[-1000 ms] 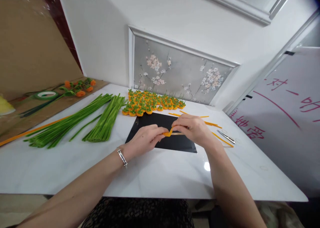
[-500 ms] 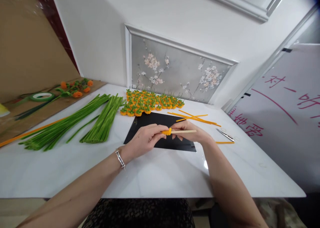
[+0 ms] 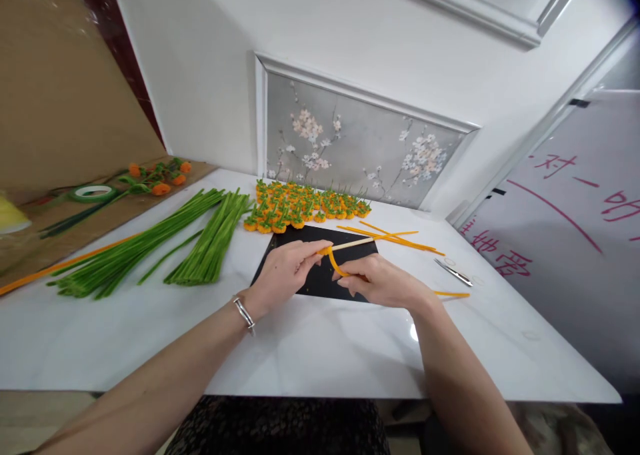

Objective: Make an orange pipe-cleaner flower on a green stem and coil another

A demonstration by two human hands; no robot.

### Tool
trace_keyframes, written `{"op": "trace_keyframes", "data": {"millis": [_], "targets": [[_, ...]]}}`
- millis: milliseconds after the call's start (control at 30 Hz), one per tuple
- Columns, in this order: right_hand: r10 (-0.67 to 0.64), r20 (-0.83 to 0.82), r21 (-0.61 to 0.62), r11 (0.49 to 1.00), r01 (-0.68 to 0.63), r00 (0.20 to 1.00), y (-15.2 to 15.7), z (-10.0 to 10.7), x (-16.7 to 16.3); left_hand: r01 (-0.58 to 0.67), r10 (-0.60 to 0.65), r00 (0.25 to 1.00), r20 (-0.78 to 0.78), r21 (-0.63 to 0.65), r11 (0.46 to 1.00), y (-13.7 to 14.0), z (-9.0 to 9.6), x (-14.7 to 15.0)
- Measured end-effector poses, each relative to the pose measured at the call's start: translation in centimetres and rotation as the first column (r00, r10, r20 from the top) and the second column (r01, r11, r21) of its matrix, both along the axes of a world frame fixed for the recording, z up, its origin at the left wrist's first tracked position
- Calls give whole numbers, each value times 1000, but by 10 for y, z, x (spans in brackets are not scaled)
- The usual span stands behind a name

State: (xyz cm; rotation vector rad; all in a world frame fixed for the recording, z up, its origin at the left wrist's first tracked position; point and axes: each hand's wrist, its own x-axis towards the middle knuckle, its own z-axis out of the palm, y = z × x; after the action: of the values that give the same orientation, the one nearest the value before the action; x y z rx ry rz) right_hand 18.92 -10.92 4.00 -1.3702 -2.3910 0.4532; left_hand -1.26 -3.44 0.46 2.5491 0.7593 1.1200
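Note:
Above a black mat (image 3: 313,287), my left hand (image 3: 289,268) pinches a thin wooden stick (image 3: 354,244) where an orange pipe cleaner (image 3: 336,264) is coiled around it. The stick's bare end points right and slightly up. My right hand (image 3: 373,278) is closed on the free end of that pipe cleaner, which curves down from the coil to its fingers. Behind the mat stand many small orange pumpkin-like pieces (image 3: 280,218) with green tops. More orange pipe cleaners (image 3: 400,239) lie crossed at the mat's right.
Bundles of green pipe cleaners (image 3: 200,258) lie on the white table (image 3: 320,348) at left. Tweezers (image 3: 454,272) rest at right. Cardboard at far left bears a roll of green tape (image 3: 94,193) and orange flowers (image 3: 161,188). A framed panel (image 3: 350,135) leans behind.
My right hand has moved down below the stick, drawing the orange strand away from the coil. The stick now tilts upward to the right. The view has shifted slightly.

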Motion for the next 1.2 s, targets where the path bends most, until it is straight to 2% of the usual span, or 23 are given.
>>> {"op": "trace_keyframes", "data": {"millis": [133,233,433,567,733,833,900,967,1067,1200], "targets": [[-104,155,218,974,69,982,-8,9,-3,-4,4,1000,-22,-1,1000,0,1,0],[-178,168,355,928,109,970,-7,12,1,-16,15,999,-33,-7,1000,0,0,0],[-155,65,464,879,108,986,1,13,6,14,-13,998,-62,13,1000,2,-3,0],[-175,16,469,871,147,984,6,14,6,67,-63,994,-91,36,997,2,-4,0],[-156,-52,412,896,164,986,16,15,9,158,-153,982,-109,43,987,-1,-5,0],[-137,-110,334,928,167,984,23,15,15,193,-189,978,-87,34,981,-3,-4,1],[-125,-152,232,960,158,981,27,14,21,202,-200,977,-81,25,979,-5,-2,1],[-120,-208,67,988,136,971,32,11,28,216,-214,974,-79,16,976,-7,-1,2],[-116,-275,-164,984,73,954,39,3,35,237,-237,970,-62,-2,971,-9,1,2],[-80,-262,-236,971,17,962,37,-10,31,197,-197,980,1,-51,979,-9,1,3]]}}
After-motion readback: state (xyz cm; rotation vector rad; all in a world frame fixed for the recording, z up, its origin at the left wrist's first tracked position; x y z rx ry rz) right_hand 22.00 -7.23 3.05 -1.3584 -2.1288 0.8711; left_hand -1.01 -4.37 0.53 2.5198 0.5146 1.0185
